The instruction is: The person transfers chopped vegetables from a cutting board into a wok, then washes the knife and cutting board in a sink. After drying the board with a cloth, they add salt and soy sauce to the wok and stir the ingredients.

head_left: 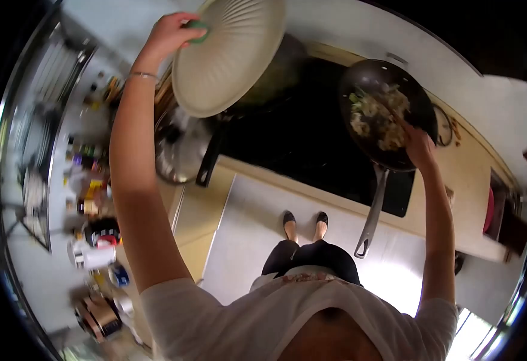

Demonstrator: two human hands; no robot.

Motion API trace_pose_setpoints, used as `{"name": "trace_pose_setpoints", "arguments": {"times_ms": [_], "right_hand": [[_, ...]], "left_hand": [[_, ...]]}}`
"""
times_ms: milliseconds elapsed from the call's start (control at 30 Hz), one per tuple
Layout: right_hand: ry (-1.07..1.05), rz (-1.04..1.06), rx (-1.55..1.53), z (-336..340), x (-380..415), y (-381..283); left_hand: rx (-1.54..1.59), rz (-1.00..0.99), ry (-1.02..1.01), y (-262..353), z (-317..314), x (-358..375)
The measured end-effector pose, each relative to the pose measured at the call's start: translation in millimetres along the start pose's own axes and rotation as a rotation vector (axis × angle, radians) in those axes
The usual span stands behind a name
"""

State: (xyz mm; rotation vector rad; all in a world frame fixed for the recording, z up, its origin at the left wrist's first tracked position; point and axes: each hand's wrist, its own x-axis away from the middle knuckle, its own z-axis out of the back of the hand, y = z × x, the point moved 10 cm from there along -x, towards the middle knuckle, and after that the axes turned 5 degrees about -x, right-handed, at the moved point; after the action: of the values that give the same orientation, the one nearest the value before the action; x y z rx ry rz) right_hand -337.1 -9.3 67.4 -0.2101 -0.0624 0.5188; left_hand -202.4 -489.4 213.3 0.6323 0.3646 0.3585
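At the upper left, my left hand (173, 35) is closed on the green grip of a large pale ribbed lid (233, 60). The lid is tilted and hides part of a pan holding yellow-green food (275, 78). My right hand (420, 148) reaches over the dark frying pan (423, 102), its fingers closed around a thin brown cooking utensil (390, 109). The utensil's far end goes into pale noodle-like food with green bits (366, 114), so its tip is hidden. The frying pan's long grey handle (372, 216) points toward my body, untouched by either hand.
Both pans stand over a black cooktop (287, 144). Left of it are a shiny metal pot lid (182, 144) and a black handle (208, 162). Bottles and jars (89, 174) line the left counter, with a brown appliance (98, 316) nearer me.
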Motion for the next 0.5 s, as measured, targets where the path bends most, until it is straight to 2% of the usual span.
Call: {"name": "trace_pose_setpoints", "arguments": {"times_ms": [100, 167, 233, 300, 367, 400, 467, 500], "right_hand": [[-0.066, 0.092, 0.07, 4, 37, 8], [-0.108, 0.139, -0.107, 19, 49, 25], [-0.162, 0.19, -0.16, 54, 62, 14], [-0.169, 0.357, -0.316, 61, 68, 37], [-0.435, 0.1, -0.412, 33, 70, 55], [-0.424, 0.121, -0.386, 26, 65, 50], [-0.418, 0.137, -0.288, 9, 47, 39], [-0.435, 0.191, -0.287, -1, 35, 34]], "left_hand": [[-0.078, 0.014, 0.002, 1, 29, 34], [-0.081, 0.054, 0.101, 24, 44, 71], [-0.013, 0.047, 0.071, 27, 55, 103], [-0.124, 0.158, 0.105, 14, 69, 141], [-0.287, 0.107, 0.137, -7, 72, 175], [-0.307, 0.144, 0.163, -18, 72, 196], [-0.376, 0.08, 0.264, -13, 74, 237], [-0.317, 0.2, 0.28, -21, 71, 262]]}}
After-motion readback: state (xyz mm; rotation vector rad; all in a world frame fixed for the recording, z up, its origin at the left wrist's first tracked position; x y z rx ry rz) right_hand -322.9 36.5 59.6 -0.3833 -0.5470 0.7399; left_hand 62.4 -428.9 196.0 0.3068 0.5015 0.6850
